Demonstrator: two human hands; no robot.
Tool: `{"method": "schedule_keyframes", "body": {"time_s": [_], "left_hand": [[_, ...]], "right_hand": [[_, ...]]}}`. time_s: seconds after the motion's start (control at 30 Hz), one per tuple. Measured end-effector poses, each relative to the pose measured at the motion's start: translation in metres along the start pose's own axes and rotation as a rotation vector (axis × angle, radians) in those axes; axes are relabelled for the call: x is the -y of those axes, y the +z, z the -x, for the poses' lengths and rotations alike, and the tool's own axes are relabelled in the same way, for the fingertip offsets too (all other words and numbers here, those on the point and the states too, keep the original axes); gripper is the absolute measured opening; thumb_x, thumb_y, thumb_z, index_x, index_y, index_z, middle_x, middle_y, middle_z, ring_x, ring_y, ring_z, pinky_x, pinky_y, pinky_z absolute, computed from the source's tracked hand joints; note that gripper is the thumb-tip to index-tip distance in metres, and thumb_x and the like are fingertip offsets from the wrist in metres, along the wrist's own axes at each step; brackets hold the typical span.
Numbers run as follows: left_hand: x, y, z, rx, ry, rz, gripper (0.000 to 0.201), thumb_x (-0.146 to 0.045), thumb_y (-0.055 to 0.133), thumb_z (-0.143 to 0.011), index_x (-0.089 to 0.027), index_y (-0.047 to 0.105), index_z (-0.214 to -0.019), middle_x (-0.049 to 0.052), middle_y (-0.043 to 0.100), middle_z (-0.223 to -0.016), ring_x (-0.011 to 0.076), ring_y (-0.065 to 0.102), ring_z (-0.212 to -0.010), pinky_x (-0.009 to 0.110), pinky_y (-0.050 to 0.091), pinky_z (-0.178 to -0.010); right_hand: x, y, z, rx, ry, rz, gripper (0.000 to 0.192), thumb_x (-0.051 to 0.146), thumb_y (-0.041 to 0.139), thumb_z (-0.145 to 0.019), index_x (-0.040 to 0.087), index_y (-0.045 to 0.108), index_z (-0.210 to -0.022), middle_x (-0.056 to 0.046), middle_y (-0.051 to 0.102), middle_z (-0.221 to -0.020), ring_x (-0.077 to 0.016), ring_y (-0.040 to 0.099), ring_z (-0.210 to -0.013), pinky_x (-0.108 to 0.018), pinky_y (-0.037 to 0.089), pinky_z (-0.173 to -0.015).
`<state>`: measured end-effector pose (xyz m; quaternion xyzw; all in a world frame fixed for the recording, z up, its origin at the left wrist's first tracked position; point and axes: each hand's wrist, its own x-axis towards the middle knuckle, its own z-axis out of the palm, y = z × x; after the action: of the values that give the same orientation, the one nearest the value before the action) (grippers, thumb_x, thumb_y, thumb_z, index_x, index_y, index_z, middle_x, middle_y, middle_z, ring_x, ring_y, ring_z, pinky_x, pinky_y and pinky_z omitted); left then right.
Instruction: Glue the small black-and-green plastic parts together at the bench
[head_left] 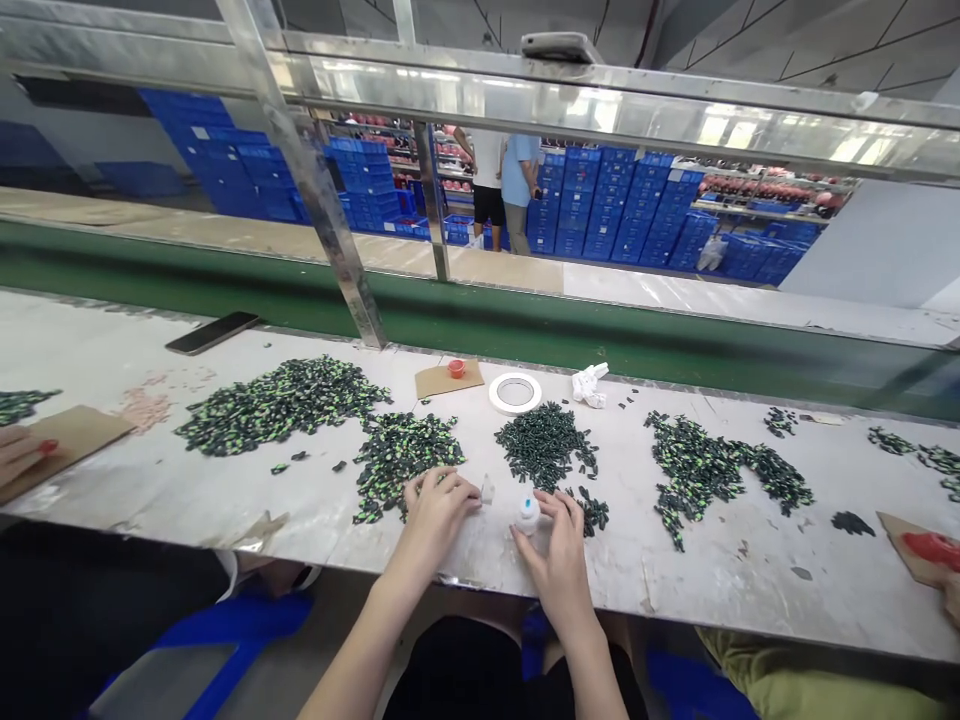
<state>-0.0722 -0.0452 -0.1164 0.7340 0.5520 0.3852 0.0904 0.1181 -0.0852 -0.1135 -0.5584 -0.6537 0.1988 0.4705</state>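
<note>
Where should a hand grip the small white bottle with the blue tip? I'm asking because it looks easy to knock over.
Probably around the body of the small white bottle with the blue tip, from the near side. It stands upright on the white worktable, and the right hand already touches it there. The tip narrows, and a pile of dark green pieces lies behind it.

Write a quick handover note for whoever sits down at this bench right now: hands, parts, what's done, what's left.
Left hand: resting at the edge of a pile of green-black parts, fingers curled; grip unclear.
Right hand: fingertips on the small white bottle, blue tip, upright on the worktable.
Dark parts pile sits just behind the bottle; tape roll beyond it.
Done versus left: cannot tell; several piles lie along the table.
</note>
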Motion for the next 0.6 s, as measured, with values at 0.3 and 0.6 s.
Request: {"method": "schedule_keyframes", "body": {"time_s": [0.3,0.6], "left_hand": [[-0.043,0.022,0.025,0.17,0.03,0.042,0.014,-0.017,0.064,-0.083,-0.026,0.071,-0.091,0.003,0.072,-0.089,0.0262,0.059,-0.1,0.043,0.032,-0.087],[-0.03,0.021,0.039,0.093,-0.006,0.18,0.019,-0.022,0.057,-0.09,-0.028,0.068,-0.104,0.002,0.076,-0.097,0.0216,0.065,-0.098,0.04,0.036,-0.088]], "right_hand": [[-0.007,-0.035,0.014,-0.275,0.326,-0.51,0.03,0.041,0.069,-0.075,0.019,0.059,-0.091,-0.001,0.063,-0.076,-0.0156,0.059,-0.065,-0.026,0.047,-0.059],[0.0,-0.033,0.013,-0.362,0.382,-0.467,0.031,0.046,0.064,-0.075,0.016,0.063,-0.08,-0.001,0.062,-0.065,-0.0126,0.051,-0.052,-0.024,0.042,-0.049]]}}
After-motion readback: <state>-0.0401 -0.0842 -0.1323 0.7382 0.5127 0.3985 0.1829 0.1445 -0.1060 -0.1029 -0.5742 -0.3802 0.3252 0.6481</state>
